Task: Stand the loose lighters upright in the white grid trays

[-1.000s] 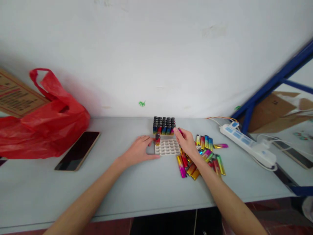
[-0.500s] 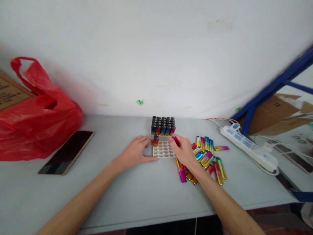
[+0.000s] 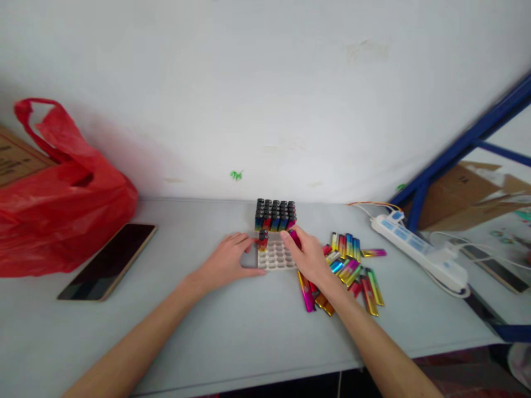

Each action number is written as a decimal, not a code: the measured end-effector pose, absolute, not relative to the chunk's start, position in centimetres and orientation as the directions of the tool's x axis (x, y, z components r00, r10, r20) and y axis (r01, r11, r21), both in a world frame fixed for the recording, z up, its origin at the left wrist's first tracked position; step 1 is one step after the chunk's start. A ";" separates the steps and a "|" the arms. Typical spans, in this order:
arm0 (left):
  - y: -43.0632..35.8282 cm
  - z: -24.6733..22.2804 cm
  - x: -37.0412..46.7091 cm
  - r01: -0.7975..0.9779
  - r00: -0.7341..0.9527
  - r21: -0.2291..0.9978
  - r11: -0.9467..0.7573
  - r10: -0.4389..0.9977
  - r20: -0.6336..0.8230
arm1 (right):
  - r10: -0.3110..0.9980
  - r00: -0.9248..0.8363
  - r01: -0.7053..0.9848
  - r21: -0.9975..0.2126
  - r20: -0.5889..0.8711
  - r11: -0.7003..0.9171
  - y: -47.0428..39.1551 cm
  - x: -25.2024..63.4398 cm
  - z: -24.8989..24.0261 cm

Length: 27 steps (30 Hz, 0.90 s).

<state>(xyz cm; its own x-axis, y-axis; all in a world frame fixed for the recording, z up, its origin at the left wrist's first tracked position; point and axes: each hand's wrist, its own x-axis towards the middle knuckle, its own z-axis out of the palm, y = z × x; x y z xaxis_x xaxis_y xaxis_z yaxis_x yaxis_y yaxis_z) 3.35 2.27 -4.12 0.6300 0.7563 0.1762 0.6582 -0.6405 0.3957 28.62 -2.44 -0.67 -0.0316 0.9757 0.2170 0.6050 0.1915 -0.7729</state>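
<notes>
A white tray (image 3: 277, 257) with rows of round-edged slots lies on the table between my hands. Two red-and-gold lighters (image 3: 263, 241) stand upright in its back left corner. My left hand (image 3: 226, 258) rests at the tray's left side, thumb and forefinger spread apart, the thumb tip at the front corner and the forefinger beside the standing lighters. Over the tray's right part, my right hand (image 3: 310, 255) pinches a magenta lighter (image 3: 295, 237); its lower end is hidden by my fingers. Behind the tray stands a block of upright black-topped lighters (image 3: 275, 214). Loose colourful lighters (image 3: 348, 271) lie in a pile to the right.
A dark phone (image 3: 108, 261) lies on the left beside a red plastic bag (image 3: 78, 204). On the right are a white power strip (image 3: 418, 251) with cables and a blue metal frame (image 3: 418, 202). A cardboard box (image 3: 464, 193) sits beyond it. The white wall rises behind the table (image 3: 232, 342).
My right hand has shifted slightly leftward over the tray with the magenta lighter in it. The left hand keeps its place at the tray's side. The whole view has moved a little.
</notes>
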 end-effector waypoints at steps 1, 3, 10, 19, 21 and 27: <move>2.3 -4.1 3.4 0.659 0.631 0.395 -0.640 0.756 0.172 | 0.974 -0.069 0.599 -0.772 0.216 0.214 -2.6 28.6 -0.6; 2.2 -4.0 3.4 0.662 0.631 0.394 -0.638 0.758 0.166 | 0.958 -0.166 0.579 -0.763 0.234 0.287 -2.8 28.6 -0.3; 2.0 -3.8 3.5 0.650 0.630 0.408 -0.641 0.755 0.182 | 0.858 -0.302 0.599 -0.618 0.415 0.509 -3.2 28.6 0.3; 1.9 -4.0 3.6 0.647 0.618 0.428 -0.631 0.763 0.191 | 0.915 -0.338 0.615 -0.683 0.223 0.393 -2.7 28.0 -1.5; 2.0 -4.1 3.5 0.641 0.616 0.433 -0.635 0.761 0.204 | 0.898 -0.371 0.660 -0.613 0.238 0.435 -2.5 27.7 -1.7; 2.2 -4.3 3.4 0.628 0.626 0.429 -0.649 0.749 0.218 | 0.880 -0.414 0.833 -0.293 0.232 0.469 -2.4 26.5 -1.3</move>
<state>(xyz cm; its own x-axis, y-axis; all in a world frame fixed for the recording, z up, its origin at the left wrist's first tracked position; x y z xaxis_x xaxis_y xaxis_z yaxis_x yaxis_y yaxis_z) 3.37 2.22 -4.33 0.6255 0.7491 0.2180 0.6282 -0.6493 0.4287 26.46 -2.44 -1.26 -0.4141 0.8801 0.2324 0.8328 0.4693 -0.2934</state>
